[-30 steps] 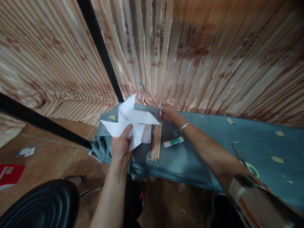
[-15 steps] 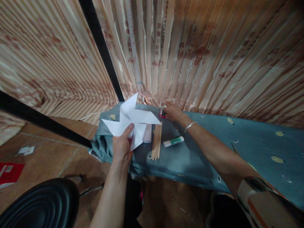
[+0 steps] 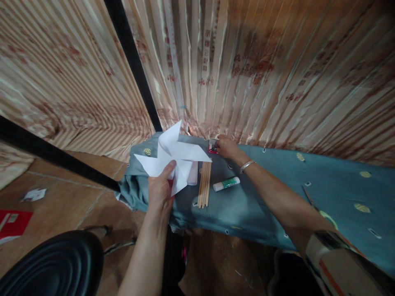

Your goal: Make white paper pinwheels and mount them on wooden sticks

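Observation:
My left hand (image 3: pixel 161 185) is closed on a white paper pinwheel (image 3: pixel 175 154), thumb pressed near its centre. The folded blades fan out above the cloth. My right hand (image 3: pixel 226 146) is at a small red box (image 3: pixel 212 148) with small dark items in it, near the back edge. Its fingers are curled together at the box; what they pinch, if anything, is too small to make out. A bundle of thin wooden sticks (image 3: pixel 204 185) lies between my hands. Right of the sticks rests a white and green glue stick (image 3: pixel 226 183).
A grey-green patterned cloth (image 3: pixel 265 193) covers the bench. White paper (image 3: pixel 193 174) lies partly under the pinwheel. Scissors (image 3: pixel 327 219) are partly behind my right forearm. A curtain (image 3: pixel 240 82) hangs behind, with a black pole (image 3: pixel 134 61) before it. A black stool (image 3: pixel 52 267) stands at lower left.
My right hand has shifted very slightly at the red box, and its forearm has moved so more of the scissors shows. My left hand still holds the pinwheel.

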`<act>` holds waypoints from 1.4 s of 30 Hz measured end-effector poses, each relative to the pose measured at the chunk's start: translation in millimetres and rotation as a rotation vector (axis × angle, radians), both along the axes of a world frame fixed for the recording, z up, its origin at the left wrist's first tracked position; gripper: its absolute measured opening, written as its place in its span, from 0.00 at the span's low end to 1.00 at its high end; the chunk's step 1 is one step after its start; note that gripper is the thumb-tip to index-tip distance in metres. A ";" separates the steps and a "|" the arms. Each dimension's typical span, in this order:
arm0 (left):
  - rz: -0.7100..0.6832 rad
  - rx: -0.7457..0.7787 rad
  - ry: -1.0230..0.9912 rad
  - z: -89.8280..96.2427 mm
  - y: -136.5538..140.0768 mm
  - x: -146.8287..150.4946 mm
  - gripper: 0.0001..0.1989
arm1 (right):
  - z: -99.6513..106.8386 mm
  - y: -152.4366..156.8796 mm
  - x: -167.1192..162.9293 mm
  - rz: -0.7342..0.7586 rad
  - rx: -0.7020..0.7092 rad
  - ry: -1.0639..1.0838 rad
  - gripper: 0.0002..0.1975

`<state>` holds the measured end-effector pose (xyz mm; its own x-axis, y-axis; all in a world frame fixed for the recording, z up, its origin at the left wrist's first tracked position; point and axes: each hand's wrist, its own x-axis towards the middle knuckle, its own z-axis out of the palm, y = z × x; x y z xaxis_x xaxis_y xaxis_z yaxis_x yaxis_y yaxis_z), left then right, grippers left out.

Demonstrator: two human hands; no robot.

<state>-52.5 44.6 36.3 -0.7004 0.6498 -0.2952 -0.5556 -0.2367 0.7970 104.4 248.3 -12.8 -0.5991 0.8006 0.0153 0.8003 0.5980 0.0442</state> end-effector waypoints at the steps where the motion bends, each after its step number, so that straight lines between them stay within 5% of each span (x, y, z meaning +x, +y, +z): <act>1: 0.000 0.003 0.003 -0.3 0.0 0.0 0.15 | -0.9 0.9 0.2 -0.003 -0.002 0.008 0.12; 17: -0.017 -0.006 0.025 1.9 -2.0 2.0 0.17 | -14.0 -6.2 0.5 -0.001 0.059 0.286 0.15; 25: -0.023 -0.009 0.018 2.4 2.8 10.9 0.16 | -17.8 -16.4 29.8 -0.190 0.022 0.629 0.13; 34: -0.312 -0.015 0.041 -22.3 7.5 67.9 0.21 | -53.8 -136.6 166.1 -0.321 -0.008 0.782 0.11; 39: -0.459 -0.082 0.066 -38.2 8.1 102.2 0.22 | -69.8 -180.8 202.9 -0.274 0.169 0.386 0.12; 42: -0.484 -0.082 0.102 -43.5 12.9 116.0 0.22 | -71.3 -184.8 203.2 -0.222 0.194 0.339 0.14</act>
